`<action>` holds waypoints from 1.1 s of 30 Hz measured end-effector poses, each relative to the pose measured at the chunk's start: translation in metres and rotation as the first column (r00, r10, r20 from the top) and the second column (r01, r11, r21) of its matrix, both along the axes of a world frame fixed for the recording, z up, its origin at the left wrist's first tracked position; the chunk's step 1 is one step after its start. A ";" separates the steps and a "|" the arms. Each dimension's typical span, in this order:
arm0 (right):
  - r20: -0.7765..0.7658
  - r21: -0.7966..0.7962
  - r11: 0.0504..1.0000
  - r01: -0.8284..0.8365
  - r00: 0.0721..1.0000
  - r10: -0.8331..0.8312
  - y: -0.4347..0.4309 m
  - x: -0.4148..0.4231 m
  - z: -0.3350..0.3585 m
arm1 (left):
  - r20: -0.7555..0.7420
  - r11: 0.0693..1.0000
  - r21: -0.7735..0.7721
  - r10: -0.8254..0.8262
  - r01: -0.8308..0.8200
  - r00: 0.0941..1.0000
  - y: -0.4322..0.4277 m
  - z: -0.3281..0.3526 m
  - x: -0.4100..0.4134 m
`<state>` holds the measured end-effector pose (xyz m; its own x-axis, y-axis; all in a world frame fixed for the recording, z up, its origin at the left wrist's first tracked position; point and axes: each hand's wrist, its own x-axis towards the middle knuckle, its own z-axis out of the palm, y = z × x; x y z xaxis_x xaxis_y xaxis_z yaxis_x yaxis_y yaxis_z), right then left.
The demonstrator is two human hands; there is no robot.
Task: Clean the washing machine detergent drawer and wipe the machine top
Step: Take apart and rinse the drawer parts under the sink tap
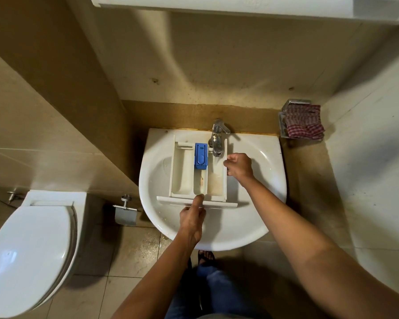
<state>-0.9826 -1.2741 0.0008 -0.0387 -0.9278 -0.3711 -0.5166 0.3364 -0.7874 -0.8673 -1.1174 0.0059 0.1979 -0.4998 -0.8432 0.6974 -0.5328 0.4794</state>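
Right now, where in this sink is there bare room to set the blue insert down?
Bare: the front rim of the sink, and the basin strip between the drawer and left rim. Crowded: under the tap and by the right hand.

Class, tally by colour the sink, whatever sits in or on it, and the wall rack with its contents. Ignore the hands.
White: 2, white ceramic sink, white plastic detergent drawer
Blue: 1, blue plastic insert
Silver: 2, chrome tap, metal wall rack
Checked: 1, red-and-white checked cloth
Total: 6
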 end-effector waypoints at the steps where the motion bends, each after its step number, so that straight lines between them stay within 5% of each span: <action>1: 0.005 0.001 1.000 -0.005 1.000 0.005 0.001 0.000 0.000 | 0.008 1.000 0.008 -0.005 0.005 1.000 0.001 0.001 0.001; 14: 0.108 0.251 0.967 0.048 0.991 -0.077 0.015 -0.017 -0.018 | 0.224 0.984 0.173 -0.071 0.032 0.972 0.020 0.030 0.020; 21: -0.011 0.110 0.994 -0.001 1.000 0.002 0.012 -0.004 -0.026 | 0.437 0.971 0.183 -0.218 0.151 0.872 0.019 0.047 0.052; 28: 0.263 0.261 0.958 0.121 0.946 -0.191 -0.013 0.007 -0.021 | 0.499 0.938 0.239 -0.341 0.251 0.797 0.003 0.055 0.092; 33: 0.421 0.433 0.898 -0.071 0.897 -0.132 -0.028 0.020 -0.004 | 0.455 0.880 0.294 -0.472 0.373 0.756 -0.015 0.050 0.115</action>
<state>-0.9625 -1.3025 -0.0031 0.1927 -0.6731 -0.7140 -0.1445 0.7002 -0.6992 -0.7528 -1.1320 0.0556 0.4174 -0.4889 -0.7660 0.0701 -0.8231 0.5636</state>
